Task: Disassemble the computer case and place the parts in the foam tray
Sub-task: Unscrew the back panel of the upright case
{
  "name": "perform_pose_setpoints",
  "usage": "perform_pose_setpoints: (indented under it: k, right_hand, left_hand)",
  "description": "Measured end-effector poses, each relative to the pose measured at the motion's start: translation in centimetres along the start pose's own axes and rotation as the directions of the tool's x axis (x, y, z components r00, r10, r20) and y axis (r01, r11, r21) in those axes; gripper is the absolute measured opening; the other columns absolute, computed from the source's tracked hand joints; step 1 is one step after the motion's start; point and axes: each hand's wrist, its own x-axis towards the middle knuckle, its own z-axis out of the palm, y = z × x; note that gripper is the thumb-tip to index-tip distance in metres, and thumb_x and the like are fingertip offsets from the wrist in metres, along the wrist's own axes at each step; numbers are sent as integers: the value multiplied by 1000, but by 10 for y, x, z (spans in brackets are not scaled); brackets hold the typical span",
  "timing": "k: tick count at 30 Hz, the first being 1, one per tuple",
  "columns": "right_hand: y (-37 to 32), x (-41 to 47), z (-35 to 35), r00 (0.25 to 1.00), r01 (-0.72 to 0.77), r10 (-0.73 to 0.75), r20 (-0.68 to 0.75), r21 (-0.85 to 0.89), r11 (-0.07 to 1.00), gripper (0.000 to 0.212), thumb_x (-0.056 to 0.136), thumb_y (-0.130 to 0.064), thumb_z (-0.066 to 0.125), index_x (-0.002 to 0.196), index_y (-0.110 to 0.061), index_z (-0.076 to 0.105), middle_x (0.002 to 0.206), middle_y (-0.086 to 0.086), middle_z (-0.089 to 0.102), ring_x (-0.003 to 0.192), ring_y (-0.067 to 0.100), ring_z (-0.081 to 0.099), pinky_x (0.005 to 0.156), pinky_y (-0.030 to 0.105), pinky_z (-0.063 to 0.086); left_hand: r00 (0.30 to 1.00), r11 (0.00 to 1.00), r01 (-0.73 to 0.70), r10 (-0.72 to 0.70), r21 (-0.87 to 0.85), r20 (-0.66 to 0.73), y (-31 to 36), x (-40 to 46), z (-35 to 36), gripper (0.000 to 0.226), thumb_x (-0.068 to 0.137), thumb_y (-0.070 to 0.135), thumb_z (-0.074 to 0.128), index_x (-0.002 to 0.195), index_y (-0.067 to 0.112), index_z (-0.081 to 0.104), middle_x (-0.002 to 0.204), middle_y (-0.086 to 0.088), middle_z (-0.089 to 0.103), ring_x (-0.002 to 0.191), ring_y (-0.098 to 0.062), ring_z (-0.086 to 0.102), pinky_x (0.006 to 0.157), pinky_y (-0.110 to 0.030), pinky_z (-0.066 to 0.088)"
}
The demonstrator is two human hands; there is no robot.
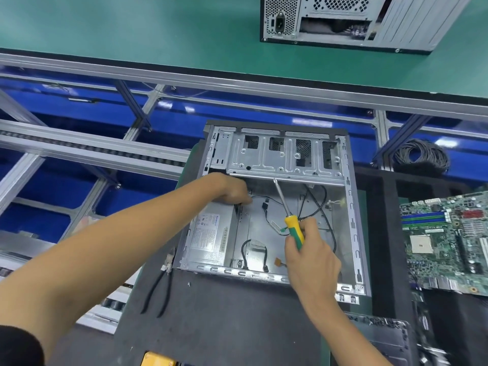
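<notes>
Computer case (274, 207) open on dark mat on bench, pliers (161, 283) just left of it, power supply (211, 239) inside at left. Left hand (232, 191) reaching in above power supply, fingers curled, grasp unclear. Right hand (311, 257) gripping yellow-green screwdriver (289, 215), tip up; motherboard (446, 241) in foam tray (383, 207) at right.

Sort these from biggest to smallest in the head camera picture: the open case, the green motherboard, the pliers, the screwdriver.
1. Case
2. Motherboard, cut off by the frame's edge
3. Pliers
4. Screwdriver, partly hidden in the right hand, so close to the pliers; unsure.
</notes>
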Motion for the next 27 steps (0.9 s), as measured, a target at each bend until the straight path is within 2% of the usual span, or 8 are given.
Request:
perform_pose_setpoints:
  k: [3,6,9,15,19,22,25,27]
  right_hand:
    - [1,2,0,1000,13,-13,17,-12,1000,11,89,-27,42,93,-31,33,53,-8,44,44,9,41,45,25,22]
    - [0,6,1,993,23,-25,117,23,999,22,93,-20,50,97,-32,32,57,-6,48,46,12,45,45,30,24]
    - [-5,12,-1,970,42,-74,230,142,989,22,96,-25,52,102,-35,33,67,-5,55,55,17,55,51,35,36]
    - [-44,23,9,940,137,-253,230,425,895,21,95,-24,56,104,-34,40,87,-7,57,75,9,55,57,30,35]
    - [-69,25,20,918,151,-311,247,508,848,39,88,-39,49,127,-40,46,104,-5,47,89,6,55,67,33,43]
    - [-83,21,33,902,124,-294,317,461,879,60,84,-50,41,143,-41,35,126,-3,39,109,18,58,83,42,50]
    - [-96,16,53,857,222,-344,385,327,919,63,91,-42,55,150,-33,36,146,-2,33,138,20,34,109,45,36]
    - [-105,9,65,827,307,-380,414,234,922,63,93,-37,59,152,-30,35,161,2,22,152,18,10,121,49,19]
  left_hand:
    - [951,939,-248,189,-237,-245,7,-29,11,35,108,42,43,121,18,64,122,0,65,104,-16,60,87,-32,46]
    - [863,739,-459,239,-494,-446,16,-64,33,43,104,59,43,119,26,67,114,14,70,111,-5,63,97,-28,48]
    - [840,607,-526,262,-596,-475,25,-77,58,32,102,48,56,118,23,68,111,9,75,111,-3,68,105,-32,50]
    - [786,421,-567,19,-708,-618,23,-87,88,26,97,29,72,118,18,63,91,-7,79,98,-18,74,104,-43,51]
    - [654,344,-669,-151,-659,-742,6,-99,96,24,101,15,63,124,16,57,101,-18,71,101,-34,69,98,-50,54]
    - [504,411,-709,-272,-573,-820,-11,-108,111,31,104,16,51,134,24,51,100,-13,62,88,-31,64,84,-49,57]
    - [437,361,-728,-411,-583,-800,-32,-119,136,28,104,21,42,127,33,49,76,3,53,59,-15,52,50,-30,50]
    - [420,352,-729,-447,-587,-790,-43,-126,161,19,107,28,41,124,33,47,70,1,51,54,-18,48,44,-31,44]
